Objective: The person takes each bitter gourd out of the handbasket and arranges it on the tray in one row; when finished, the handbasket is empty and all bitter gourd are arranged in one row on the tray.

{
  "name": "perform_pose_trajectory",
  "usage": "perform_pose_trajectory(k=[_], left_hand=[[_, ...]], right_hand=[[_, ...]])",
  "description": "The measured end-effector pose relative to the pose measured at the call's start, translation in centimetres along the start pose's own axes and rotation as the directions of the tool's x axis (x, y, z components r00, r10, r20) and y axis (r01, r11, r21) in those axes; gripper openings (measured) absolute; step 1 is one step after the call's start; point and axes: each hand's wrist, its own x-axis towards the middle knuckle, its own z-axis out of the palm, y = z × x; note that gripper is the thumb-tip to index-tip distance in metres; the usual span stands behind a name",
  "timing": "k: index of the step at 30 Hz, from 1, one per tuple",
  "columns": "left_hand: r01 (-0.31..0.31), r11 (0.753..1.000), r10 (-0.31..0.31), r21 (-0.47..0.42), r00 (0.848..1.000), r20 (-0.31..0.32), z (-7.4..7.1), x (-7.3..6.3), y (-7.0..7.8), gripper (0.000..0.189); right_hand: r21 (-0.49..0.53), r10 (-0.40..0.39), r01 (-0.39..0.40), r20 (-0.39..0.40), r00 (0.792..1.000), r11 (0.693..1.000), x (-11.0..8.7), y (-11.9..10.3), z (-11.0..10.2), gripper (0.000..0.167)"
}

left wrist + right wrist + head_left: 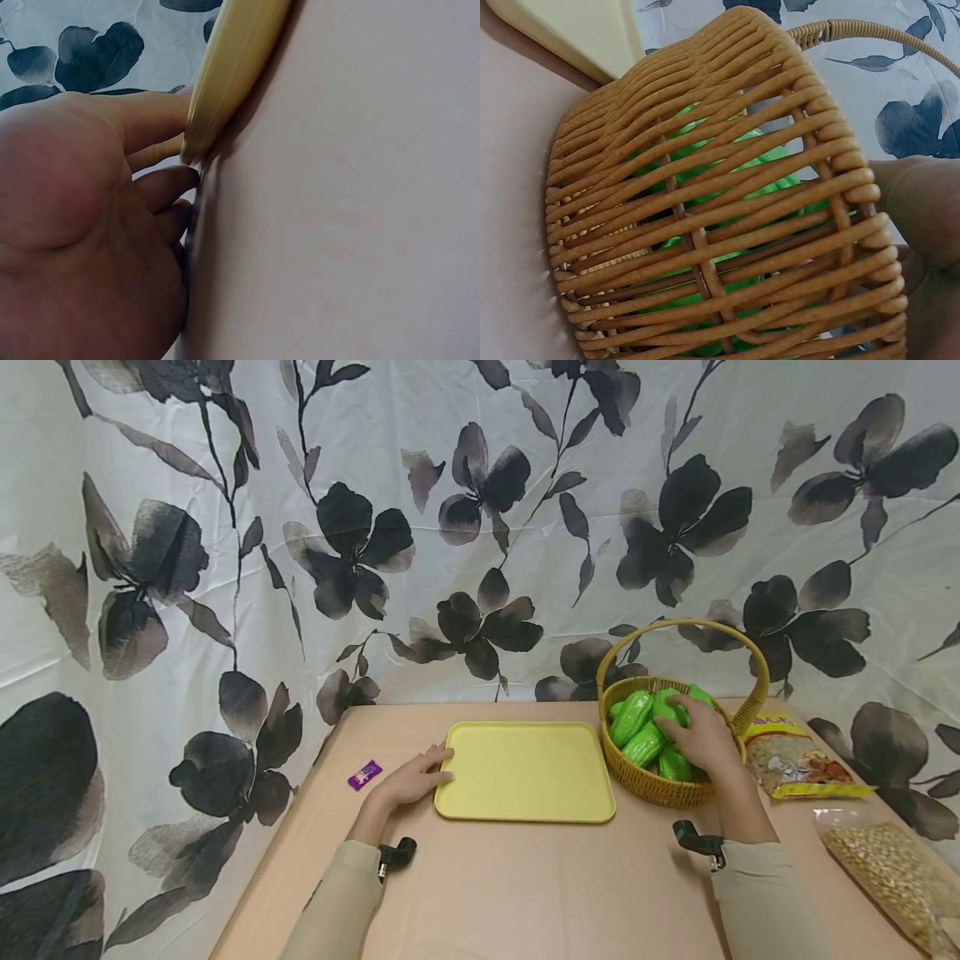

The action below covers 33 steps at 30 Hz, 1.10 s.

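Observation:
My left hand (pixel 408 778) is at the left edge of a yellow rectangular tray (pixel 525 772), its thumb and fingers touching the rim. The left wrist view shows the fingers against the side of the tray (pixel 236 67). Over on the right, my right hand (pixel 701 735) reaches into a wicker basket (pixel 652 789), thumb and fingers curved round a glossy, ridged green vegetable (pixel 666 703). Several similar vegetables (pixel 632 717) lie around it. In the right wrist view, the basket's woven side (pixel 705 225) hides most of the right hand (pixel 926 225) and the contents.
A small purple wrapped packet (pixel 365 774) lies left of the tray. Right of the basket sits a yellow printed bag (pixel 806 756), and nearer, a clear bag of pale kernels (pixel 885 868). The basket's tall handle (pixel 678 623) arches over it. A floral cloth (pixel 465 560) hangs behind the table.

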Motion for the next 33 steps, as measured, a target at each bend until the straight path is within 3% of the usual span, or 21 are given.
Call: perform_pose_trajectory(k=[9, 17, 25, 33], left_hand=[[-0.015, 0.998, 0.015, -0.058, 1.0, -0.01, -0.4, 0.0, -0.3, 0.058], [-0.015, 0.999, 0.014, -0.048, 1.0, -0.013, -0.3, 0.2, -0.6, 0.058], [-0.019, 0.998, 0.018, -0.06, 1.0, -0.008, -0.2, 0.4, -0.9, 0.058], [-0.018, 0.998, 0.018, -0.055, 1.0, -0.006, -0.3, 0.3, -0.9, 0.058]], right_hand=[[-0.051, -0.061, 0.062, 0.031, 0.998, 0.997, 0.2, 0.2, 0.0, 0.06], [-0.046, -0.018, 0.018, 0.001, 1.0, 0.999, 0.2, 0.2, 0.0, 0.058], [0.067, -0.014, 0.021, -0.093, 0.996, 0.998, -0.3, -0.2, -0.7, 0.057], [0.237, 0.001, 0.013, -0.062, 0.998, 0.972, -0.8, -0.3, -1.5, 0.058]])
